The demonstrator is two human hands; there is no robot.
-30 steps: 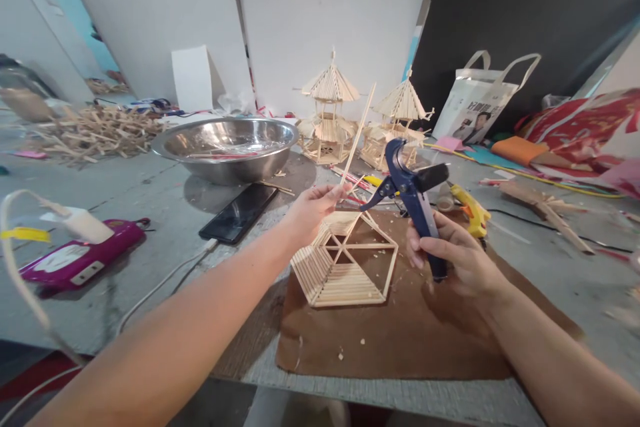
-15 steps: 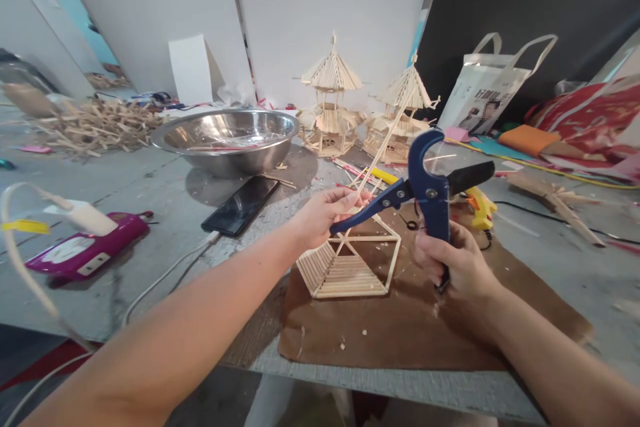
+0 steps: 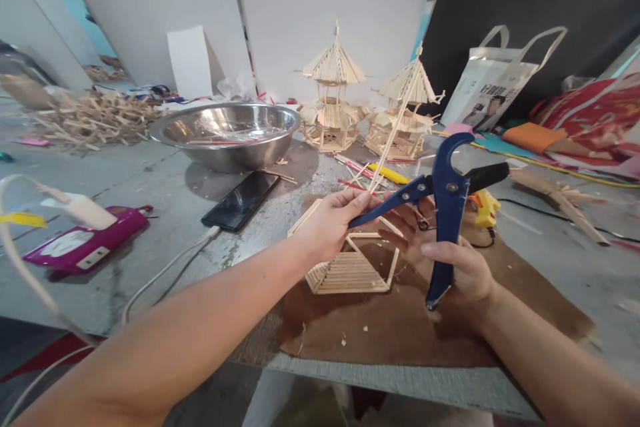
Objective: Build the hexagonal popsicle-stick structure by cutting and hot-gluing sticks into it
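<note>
My left hand (image 3: 333,223) is closed, pinching long thin wooden sticks (image 3: 393,137) that slant up and away; the tip of one blue handle meets its fingers. In my right hand (image 3: 470,270) is a blue pipe cutter (image 3: 447,207), its other handle between the thumb and loosened, partly blurred fingers. The cutter's hooked jaw points up, with a black part jutting right. Below both hands a polygonal stick frame (image 3: 353,275), partly covered by slats, lies on a brown mat (image 3: 360,347). My left hand and the cutter hide some of the frame.
Two stick pagodas (image 3: 334,67) stand at the back, beside a steel basin (image 3: 225,147). A phone (image 3: 243,200) and a purple power strip (image 3: 83,247) with cables lie left. A yellow glue gun (image 3: 484,208) is right, before a white bag (image 3: 493,83). Loose sticks (image 3: 100,117) form a pile.
The cutter and my right hand have moved slightly right and down, and the right fingers have loosened and spread. My left hand has shifted a little right, still with the sticks.
</note>
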